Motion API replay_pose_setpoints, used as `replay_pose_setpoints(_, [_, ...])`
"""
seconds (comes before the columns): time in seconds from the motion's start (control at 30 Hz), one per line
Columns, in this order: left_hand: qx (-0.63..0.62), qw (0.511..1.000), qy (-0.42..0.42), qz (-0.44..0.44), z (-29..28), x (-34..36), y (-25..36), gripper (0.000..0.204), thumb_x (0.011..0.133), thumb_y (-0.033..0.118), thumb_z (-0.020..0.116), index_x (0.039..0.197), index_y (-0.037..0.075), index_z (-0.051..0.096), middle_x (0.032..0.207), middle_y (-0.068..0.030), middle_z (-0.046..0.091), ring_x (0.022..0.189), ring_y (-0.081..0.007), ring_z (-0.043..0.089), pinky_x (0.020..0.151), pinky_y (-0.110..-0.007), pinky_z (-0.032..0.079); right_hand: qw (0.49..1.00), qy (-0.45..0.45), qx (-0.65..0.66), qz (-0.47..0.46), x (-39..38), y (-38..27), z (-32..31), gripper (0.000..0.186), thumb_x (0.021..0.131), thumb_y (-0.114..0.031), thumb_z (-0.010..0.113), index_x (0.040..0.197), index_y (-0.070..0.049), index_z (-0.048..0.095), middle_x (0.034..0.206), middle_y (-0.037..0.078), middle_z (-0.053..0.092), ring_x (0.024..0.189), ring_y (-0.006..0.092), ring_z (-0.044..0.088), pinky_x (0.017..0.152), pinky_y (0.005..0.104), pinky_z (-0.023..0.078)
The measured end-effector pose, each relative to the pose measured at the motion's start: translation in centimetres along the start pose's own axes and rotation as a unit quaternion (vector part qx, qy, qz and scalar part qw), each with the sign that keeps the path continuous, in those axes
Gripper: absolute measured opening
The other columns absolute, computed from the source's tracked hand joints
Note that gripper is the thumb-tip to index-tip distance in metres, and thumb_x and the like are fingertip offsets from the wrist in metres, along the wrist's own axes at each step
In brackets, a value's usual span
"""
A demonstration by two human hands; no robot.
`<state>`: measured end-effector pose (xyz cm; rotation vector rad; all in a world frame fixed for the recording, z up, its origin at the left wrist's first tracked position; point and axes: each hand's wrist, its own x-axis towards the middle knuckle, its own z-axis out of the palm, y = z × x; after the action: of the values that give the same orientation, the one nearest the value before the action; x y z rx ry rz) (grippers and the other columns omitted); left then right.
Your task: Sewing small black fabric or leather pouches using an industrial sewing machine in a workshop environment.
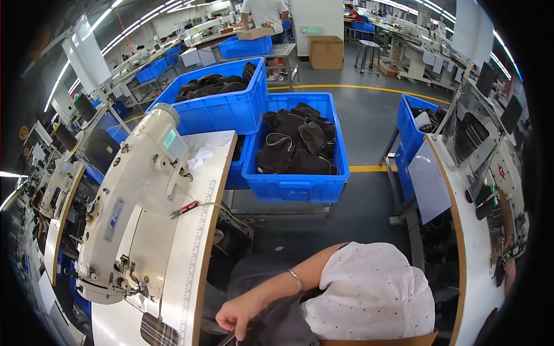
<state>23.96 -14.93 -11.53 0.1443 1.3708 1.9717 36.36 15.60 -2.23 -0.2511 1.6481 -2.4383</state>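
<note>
My right hand (238, 316) is low in the picture, beside the front edge of the sewing table (199, 277). Its fingers are closed, with the thumb pointing down over dark cloth (277, 323) on my lap. A thin greyish edge shows under the fingers, cut off by the picture's lower rim; I cannot make out what it is. My left hand is out of view. On the table to the left stands a white sewing machine (133, 196). A dark plaid fabric piece (158, 331) lies near its needle end.
Red-handled thread snips (186, 209) and a white scrap (200, 157) lie on the tabletop. Beyond stand blue crates (300, 187) of dark fabric pieces. Another sewing table (470, 259) is at the right. A person (264, 11) stands far back near a cardboard box (325, 53).
</note>
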Motion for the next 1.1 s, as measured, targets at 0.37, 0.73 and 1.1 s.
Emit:
replay_pose_setpoints(0.37, [0.133,0.99,-0.049,0.006,3.2,0.1,0.9,0.035,0.094,0.028,0.06,0.115,0.002,0.053,0.104,-0.0046,0.059,0.094,-0.0134,0.054,0.081,-0.028,0.043,0.939,0.048,-0.308,-0.144,0.7,0.5,0.7,0.028,0.083,-0.032,0.075,0.089,-0.009,0.06,0.069,0.006,0.06,0.059,0.0154,0.057,0.053,0.0275,0.044])
replay_pose_setpoints(0.73, [0.256,0.96,-0.107,0.019,11.8,0.0,3.1,0.03,0.095,0.022,0.058,0.115,0.0,0.055,0.101,-0.0044,0.057,0.092,-0.0122,0.051,0.081,-0.027,0.042,0.932,0.064,-0.355,-0.042,1.4,1.9,0.1,0.025,0.074,-0.029,0.071,0.075,-0.005,0.065,0.07,0.011,0.065,0.071,0.0273,0.064,0.059,0.0404,0.045])
replay_pose_setpoints(1.1, [0.28,0.95,0.058,0.125,11.9,-0.1,1.9,0.022,0.098,0.018,0.053,0.104,-0.001,0.062,0.098,-0.0056,0.061,0.087,-0.0145,0.052,0.081,-0.028,0.043,0.893,0.09,-0.439,-0.033,4.1,1.6,1.1,0.029,0.078,-0.035,0.066,0.073,-0.006,0.065,0.07,0.013,0.065,0.071,0.0338,0.063,0.059,0.0439,0.047])
